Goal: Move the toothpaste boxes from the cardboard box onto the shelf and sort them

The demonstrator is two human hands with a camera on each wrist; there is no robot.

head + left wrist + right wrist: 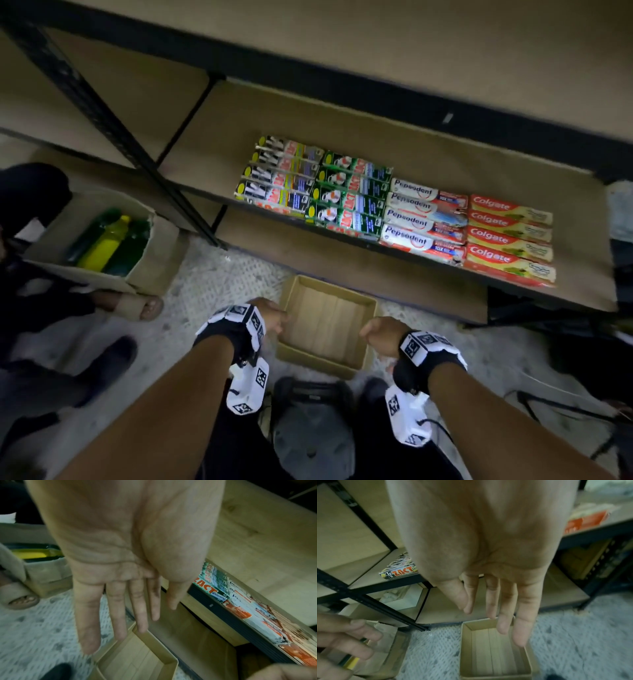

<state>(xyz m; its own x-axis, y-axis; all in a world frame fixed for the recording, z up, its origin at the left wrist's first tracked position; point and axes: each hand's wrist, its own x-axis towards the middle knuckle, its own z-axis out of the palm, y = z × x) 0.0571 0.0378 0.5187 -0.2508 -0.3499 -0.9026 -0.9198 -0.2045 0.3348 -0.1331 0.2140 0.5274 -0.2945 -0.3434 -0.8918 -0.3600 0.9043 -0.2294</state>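
Observation:
The toothpaste boxes lie flat on the shelf board in four side-by-side groups: black-and-white Zact, green Zact, Pepsodent and Colgate. On the floor below stands the small cardboard box, showing only bare cardboard inside. My left hand hangs over the box's left rim, my right hand over its right rim. In the wrist views the left hand and right hand have straight fingers and hold nothing.
A larger cardboard box with green and yellow bottles sits on the floor to the left, beside another person's sandalled foot and black shoe. A black shelf upright slants down there. Cables lie at the right.

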